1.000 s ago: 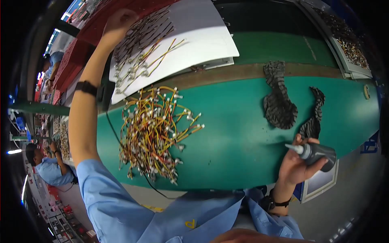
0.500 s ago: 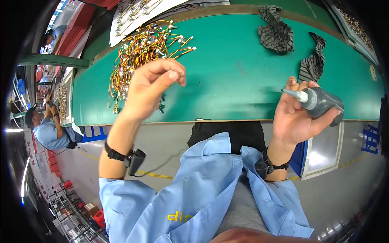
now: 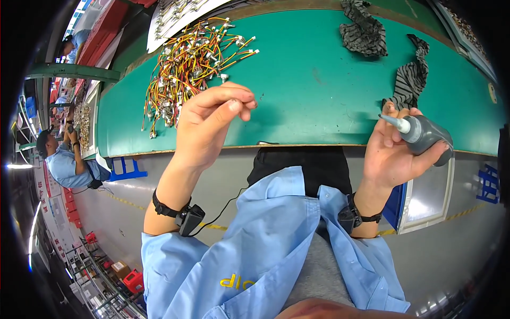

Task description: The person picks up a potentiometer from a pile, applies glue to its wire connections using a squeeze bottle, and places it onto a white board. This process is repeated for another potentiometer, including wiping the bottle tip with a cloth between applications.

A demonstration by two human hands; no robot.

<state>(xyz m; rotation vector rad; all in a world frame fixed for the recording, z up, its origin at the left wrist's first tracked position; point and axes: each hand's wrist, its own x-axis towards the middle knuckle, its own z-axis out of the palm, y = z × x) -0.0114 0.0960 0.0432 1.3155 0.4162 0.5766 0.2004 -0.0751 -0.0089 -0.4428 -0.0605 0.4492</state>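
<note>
My right hand (image 3: 390, 154) is wrapped round a dark grey squeeze bottle (image 3: 427, 135), which lies tilted across the palm. Its thin nozzle points left, over the green tabletop. My left hand (image 3: 207, 122) is raised above the table's near edge, fingers curled and thumb drawn in close to them. Whatever those fingers may hold is hidden or too small to make out. Just beyond this hand is a heap of short wire leads (image 3: 183, 69), red, yellow and dark, with white plugs and small metal parts on their ends.
Two crumpled striped grey cloths, one at the back (image 3: 364, 34) and one nearer my right hand (image 3: 411, 77), lie on the green table (image 3: 303, 80). A white sheet (image 3: 178, 21) bearing more metal parts is at the far left. Another person (image 3: 66, 159) works off to the left.
My left hand has shifted right, away from the wire heap, its fingers still curled. The right hand, keeping hold of the squeeze bottle, has moved slightly right. The whole view has shifted a little.
</note>
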